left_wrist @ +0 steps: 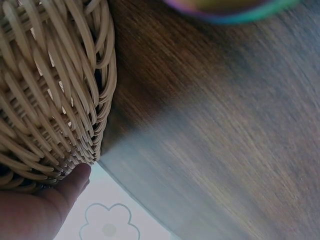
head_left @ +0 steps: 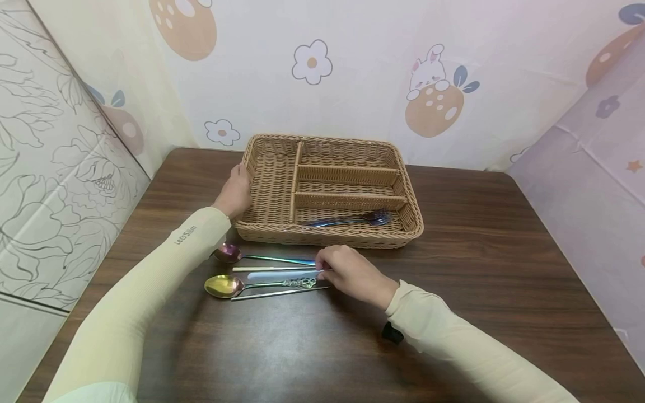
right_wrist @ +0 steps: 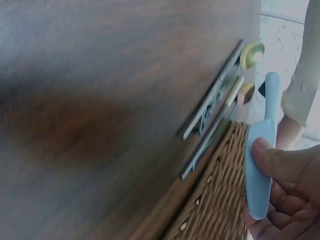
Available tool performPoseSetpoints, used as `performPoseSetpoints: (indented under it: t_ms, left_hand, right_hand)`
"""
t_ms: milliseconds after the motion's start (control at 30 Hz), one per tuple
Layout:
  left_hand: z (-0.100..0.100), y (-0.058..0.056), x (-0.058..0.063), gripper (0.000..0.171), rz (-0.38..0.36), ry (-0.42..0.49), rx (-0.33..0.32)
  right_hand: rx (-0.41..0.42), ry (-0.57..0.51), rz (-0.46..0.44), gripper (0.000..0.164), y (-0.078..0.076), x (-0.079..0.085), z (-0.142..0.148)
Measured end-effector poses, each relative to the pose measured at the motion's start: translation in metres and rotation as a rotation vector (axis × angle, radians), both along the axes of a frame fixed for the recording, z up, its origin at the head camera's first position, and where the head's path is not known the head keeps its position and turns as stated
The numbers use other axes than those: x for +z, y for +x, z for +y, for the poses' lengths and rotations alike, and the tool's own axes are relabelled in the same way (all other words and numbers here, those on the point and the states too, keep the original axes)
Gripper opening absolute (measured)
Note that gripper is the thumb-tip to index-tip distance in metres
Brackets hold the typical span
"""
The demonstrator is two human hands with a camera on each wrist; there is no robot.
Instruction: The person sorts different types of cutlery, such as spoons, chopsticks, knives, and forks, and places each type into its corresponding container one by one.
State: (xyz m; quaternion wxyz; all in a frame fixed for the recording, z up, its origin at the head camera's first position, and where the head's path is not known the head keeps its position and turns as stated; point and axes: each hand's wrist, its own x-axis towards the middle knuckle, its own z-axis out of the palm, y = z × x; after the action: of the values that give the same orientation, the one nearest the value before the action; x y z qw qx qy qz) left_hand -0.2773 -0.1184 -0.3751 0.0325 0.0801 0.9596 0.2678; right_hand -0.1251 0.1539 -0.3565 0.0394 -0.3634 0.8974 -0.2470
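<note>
A light blue knife (right_wrist: 261, 165) with a serrated edge is pinched in my right hand (head_left: 353, 275), thumb flat on its blade. In the head view it overlaps the cutlery laid out in front of the wicker basket (head_left: 322, 238). My left hand (head_left: 235, 193) holds the basket's left side, a finger (left_wrist: 70, 187) against the outer weave in the left wrist view. Around the knife lie a purple spoon (head_left: 229, 253) with a rainbow handle, a gold spoon (head_left: 221, 286) with an ornate handle, and two chopsticks (head_left: 272, 294), one on either side.
The basket has one long compartment on the left and three narrower ones on the right. Shiny blue-purple forks (head_left: 378, 217) lie in the front right compartment. Behind the dark wooden table (head_left: 484, 268) hangs a patterned wall covering (head_left: 363, 84).
</note>
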Motion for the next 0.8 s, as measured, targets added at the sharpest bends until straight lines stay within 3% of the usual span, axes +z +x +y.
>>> performPoseSetpoints:
  t_ms: [467,800]
  left_hand:
    - [-0.003,0.002,0.002,0.077,-0.024,0.021,-0.005]
    - [-0.002,0.004,0.007,0.078,-0.044,-0.024,-0.033]
  right_hand:
    - [-0.071,-0.069,-0.018,0.011,-0.018,0.018,0.023]
    - [-0.153,-0.062,-0.06,0.009,-0.026,0.028,0.037]
